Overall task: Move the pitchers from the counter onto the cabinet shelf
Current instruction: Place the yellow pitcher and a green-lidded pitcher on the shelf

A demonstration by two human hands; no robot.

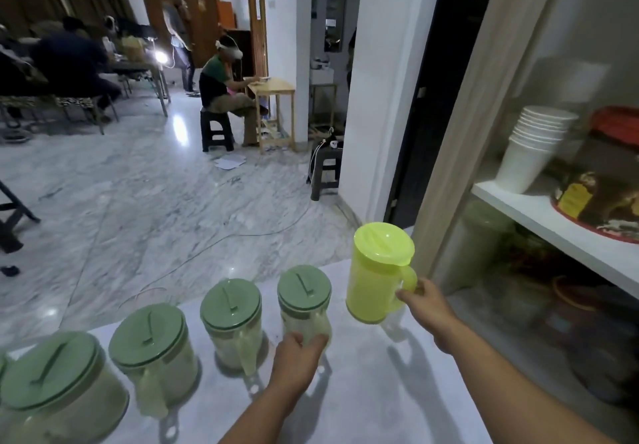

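A bright yellow-green pitcher (375,274) hangs just above the white counter (380,391), tilted a little, with my right hand (427,308) closed on its handle. Left of it stands a clear pitcher with a green lid (303,296); my left hand (298,357) grips its handle. Three more green-lidded pitchers stand in a row to the left: one (231,319), another (152,350) and the nearest (55,385). The cabinet shelf (567,232) is at the right, behind the open cabinet frame.
On the white shelf stand a stack of white paper cups (532,149) and a round dark tin (601,201). Below it, dim cabinet contents. Beyond the counter lie a marble floor, stools, a small wooden table and seated people.
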